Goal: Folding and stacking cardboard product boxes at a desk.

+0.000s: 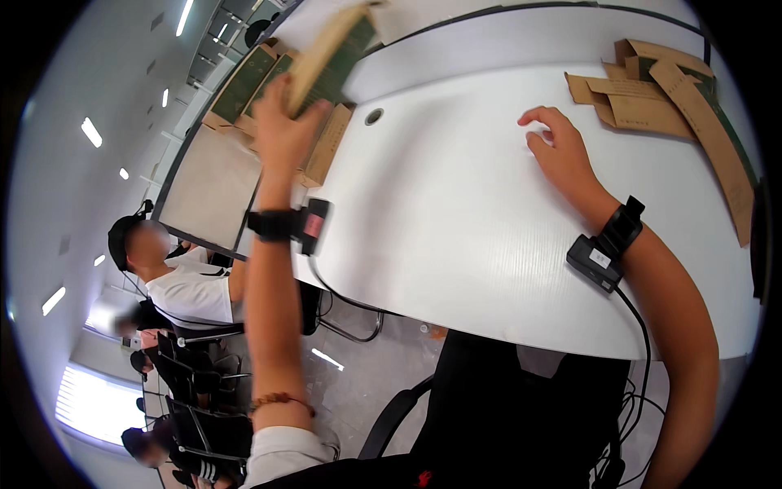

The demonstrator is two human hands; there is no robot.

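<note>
My left hand [283,130] is raised over the far left of the table, its fingers closed round a box [332,61] of brown cardboard with a dark green face. The box is tilted and smeared by motion. Under and beside this hand, more green and brown boxes [244,85] stand in a row, and another box [330,147] rests along the table's left edge. Over the right half of the white table [472,220] hovers my right hand [562,151]. Its fingers are bent, with a gap between thumb and forefinger, and it holds nothing.
Several unfolded cardboard pieces [643,106] lie at the far right, one long strip [717,147] reaching toward me. A round cable hole [374,116] sits near the low back partition [521,41]. Cables hang from both wrist straps. A person [191,277] sits at the left.
</note>
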